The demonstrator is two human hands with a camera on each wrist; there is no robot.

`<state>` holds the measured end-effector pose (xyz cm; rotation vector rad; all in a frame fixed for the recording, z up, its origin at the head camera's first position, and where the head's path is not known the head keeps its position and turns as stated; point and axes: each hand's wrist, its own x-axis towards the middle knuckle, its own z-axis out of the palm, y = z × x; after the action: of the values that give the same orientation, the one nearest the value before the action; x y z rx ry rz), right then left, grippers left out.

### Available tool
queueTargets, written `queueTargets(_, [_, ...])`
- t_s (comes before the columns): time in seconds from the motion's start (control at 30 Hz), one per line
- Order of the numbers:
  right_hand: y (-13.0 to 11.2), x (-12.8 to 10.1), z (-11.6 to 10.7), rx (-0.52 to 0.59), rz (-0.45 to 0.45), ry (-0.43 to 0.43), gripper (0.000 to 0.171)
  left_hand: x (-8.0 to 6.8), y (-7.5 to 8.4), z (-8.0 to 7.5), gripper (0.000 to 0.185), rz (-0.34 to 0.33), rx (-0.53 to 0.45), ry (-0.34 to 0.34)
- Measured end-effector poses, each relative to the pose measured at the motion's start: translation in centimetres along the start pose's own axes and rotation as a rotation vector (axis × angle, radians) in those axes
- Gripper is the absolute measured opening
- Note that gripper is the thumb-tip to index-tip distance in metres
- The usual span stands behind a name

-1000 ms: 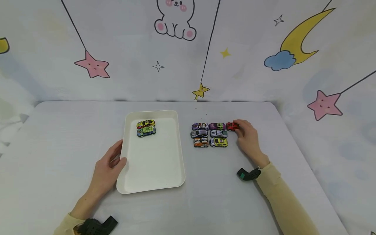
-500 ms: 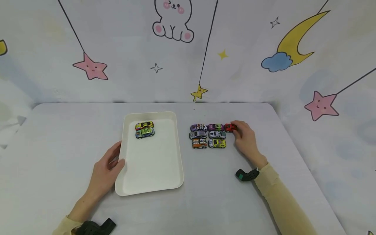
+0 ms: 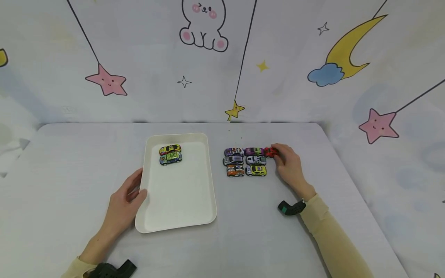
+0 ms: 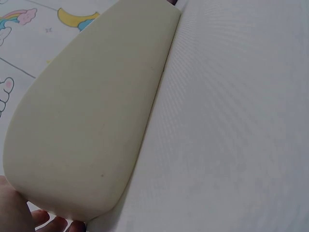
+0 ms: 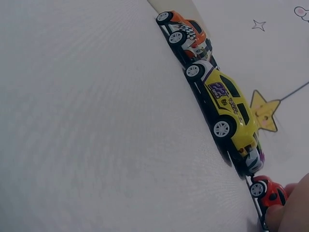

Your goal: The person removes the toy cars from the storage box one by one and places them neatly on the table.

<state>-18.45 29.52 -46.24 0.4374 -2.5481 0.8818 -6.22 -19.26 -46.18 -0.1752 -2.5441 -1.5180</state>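
My right hand [image 3: 291, 166] pinches a red toy car [image 3: 269, 152] at the right end of the back row. That car sits against a purple-and-green toy car [image 3: 253, 151], and in the right wrist view the thumb and fingers cover its far end. On the left, my left hand [image 3: 125, 202] grips the side of a white tray [image 3: 177, 200], thumb at the rim and fingers along the outer wall. Inside the tray, near its far left corner, lie a yellow-and-red toy car [image 3: 170, 149] and a blue-green toy car [image 3: 170, 158].
Several more toy cars stand in close rows right of the tray: purple-white [image 3: 234, 152], silver [image 3: 233, 160], white [image 3: 255, 160], orange [image 3: 235, 171] and yellow [image 3: 256, 170]. Behind the white table [image 3: 243, 239] rises a wall with cartoon drawings.
The head view has shifted slightly, so everything appears a little lower and farther left. Both hands keep their holds; tray and cars stay in place relative to each other.
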Motion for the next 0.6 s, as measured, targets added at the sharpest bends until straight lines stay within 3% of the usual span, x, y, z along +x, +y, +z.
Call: queueTargets(0.6, [-0.09,-0.04,0.23,0.028,-0.026,0.027,0.042,0.00,0.03,-0.01,0.059,-0.002,0.005,0.001])
